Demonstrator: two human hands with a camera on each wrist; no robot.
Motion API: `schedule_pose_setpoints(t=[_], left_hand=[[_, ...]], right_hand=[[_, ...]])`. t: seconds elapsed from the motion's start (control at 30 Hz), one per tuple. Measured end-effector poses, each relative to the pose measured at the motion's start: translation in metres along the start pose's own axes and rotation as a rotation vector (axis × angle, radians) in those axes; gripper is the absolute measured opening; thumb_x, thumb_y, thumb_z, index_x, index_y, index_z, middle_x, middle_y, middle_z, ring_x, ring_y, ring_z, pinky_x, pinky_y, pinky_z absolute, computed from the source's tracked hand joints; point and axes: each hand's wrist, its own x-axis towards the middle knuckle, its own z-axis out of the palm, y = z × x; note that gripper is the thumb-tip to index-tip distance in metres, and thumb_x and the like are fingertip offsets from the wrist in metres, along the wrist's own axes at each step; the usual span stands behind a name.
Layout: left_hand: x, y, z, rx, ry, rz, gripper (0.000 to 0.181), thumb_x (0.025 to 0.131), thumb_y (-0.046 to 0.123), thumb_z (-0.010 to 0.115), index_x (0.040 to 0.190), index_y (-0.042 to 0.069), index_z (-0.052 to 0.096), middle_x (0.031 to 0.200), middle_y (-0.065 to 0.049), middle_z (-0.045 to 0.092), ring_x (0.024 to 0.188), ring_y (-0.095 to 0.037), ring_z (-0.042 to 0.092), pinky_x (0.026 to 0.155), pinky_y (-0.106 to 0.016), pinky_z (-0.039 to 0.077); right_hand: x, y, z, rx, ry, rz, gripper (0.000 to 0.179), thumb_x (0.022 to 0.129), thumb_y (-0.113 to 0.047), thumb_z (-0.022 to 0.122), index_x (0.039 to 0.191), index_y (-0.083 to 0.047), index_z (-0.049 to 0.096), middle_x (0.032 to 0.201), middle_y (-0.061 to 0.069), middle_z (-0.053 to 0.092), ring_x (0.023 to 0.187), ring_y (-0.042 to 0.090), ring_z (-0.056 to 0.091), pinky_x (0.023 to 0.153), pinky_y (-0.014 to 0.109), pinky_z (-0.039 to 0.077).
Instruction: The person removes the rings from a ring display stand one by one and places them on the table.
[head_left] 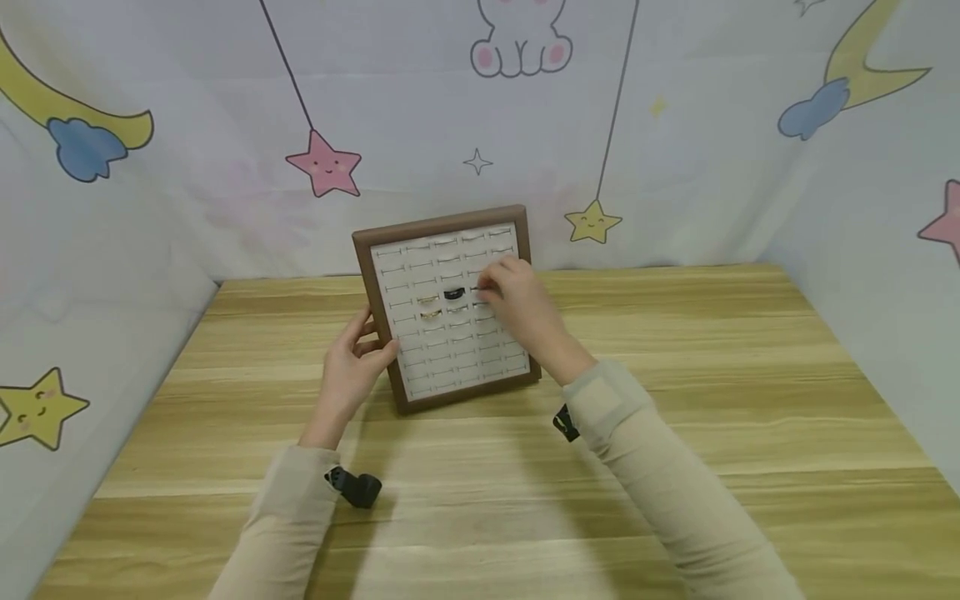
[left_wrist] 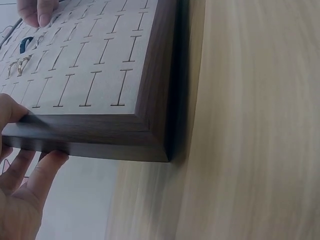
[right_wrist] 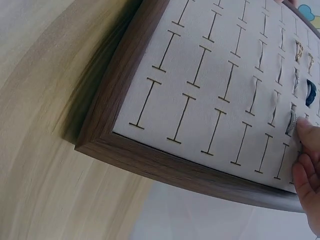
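A ring display board (head_left: 465, 367) with a brown wooden frame and white slotted face stands tilted up on the table. My left hand (head_left: 351, 364) grips its left edge, thumb in front and fingers behind. At a slot right of centre, my right hand (head_left: 521, 304) pinches a small ring, mostly hidden by the fingertips. Left of those fingertips sit a black ring (head_left: 453, 293) and a gold ring (head_left: 427, 299). The row below holds another gold ring (head_left: 431, 315) and a silver ring (head_left: 457, 310). Close to my right thumb is a second silver ring (right_wrist: 291, 121).
The wood-grain table (head_left: 720, 417) spreads out around the board. Behind and at both sides hang white curtains (head_left: 420, 108) printed with stars and moons. A small black camera (head_left: 360, 489) is strapped at the left wrist, another black piece (head_left: 566, 422) at the right.
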Motion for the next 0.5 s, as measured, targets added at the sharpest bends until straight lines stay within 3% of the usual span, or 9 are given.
schedule_pose_setpoints(t=[0.23,0.5], left_hand=[[0.0017,-0.0005,0.0049,0.007,-0.01,0.002,0.072,0.092,0.015,0.061,0.153,0.022,0.024,0.143,-0.012,0.045,0.121,-0.029,0.054,0.087,-0.026,0.052],[0.002,-0.0008,0.0053,0.02,-0.005,0.003,0.072,0.092,0.015,0.061,0.153,0.021,0.024,0.142,-0.013,0.046,0.12,-0.03,0.055,0.088,-0.03,0.053]], right_hand=[[-0.002,0.0055,-0.0027,-0.019,-0.01,0.004,0.01,0.09,-0.014,0.064,0.093,-0.004,0.067,0.1,0.008,0.063,0.098,0.024,0.056,0.087,0.033,0.049],[-0.0028,0.0103,-0.0053,0.039,-0.032,-0.021,0.011,0.091,-0.012,0.063,0.094,-0.003,0.067,0.101,0.01,0.062,0.097,0.025,0.056,0.087,0.034,0.049]])
